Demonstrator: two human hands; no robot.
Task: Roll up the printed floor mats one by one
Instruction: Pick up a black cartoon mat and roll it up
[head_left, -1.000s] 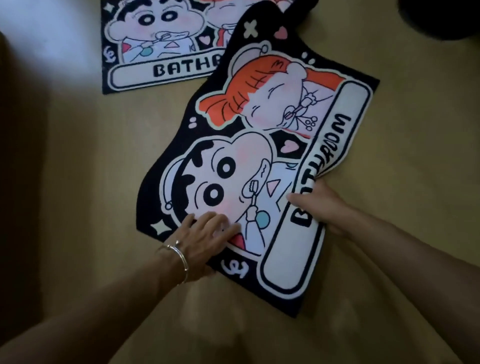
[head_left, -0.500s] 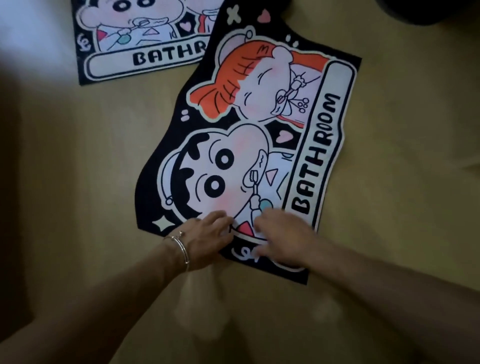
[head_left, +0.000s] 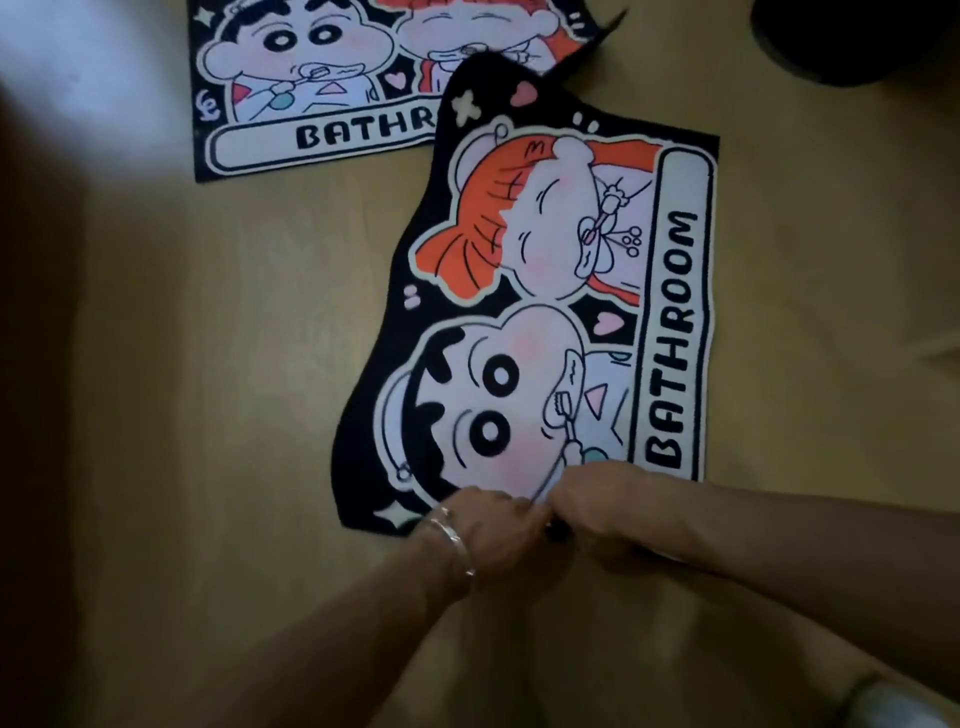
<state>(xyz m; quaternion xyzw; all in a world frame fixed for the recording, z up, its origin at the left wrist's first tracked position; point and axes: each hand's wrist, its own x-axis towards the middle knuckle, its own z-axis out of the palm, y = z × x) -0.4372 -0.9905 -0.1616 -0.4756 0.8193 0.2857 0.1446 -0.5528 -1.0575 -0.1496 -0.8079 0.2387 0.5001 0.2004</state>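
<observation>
A black cartoon-printed mat reading BATHROOM lies flat on the floor, its long side running away from me. My left hand, with a bracelet at the wrist, and my right hand sit side by side on the mat's near edge, fingers curled round that edge and lifting it slightly. The near end of the mat is hidden under both hands. A second mat with the same print lies flat at the top left, its right end tucked under the first mat.
The floor is tan and smooth. A dark round object sits at the top right corner. A deep shadow covers the left edge of the view.
The mat has been laid flat and straighter. My right hand moved from the mat's right side to its near edge beside my left hand, and both now curl on that edge.
</observation>
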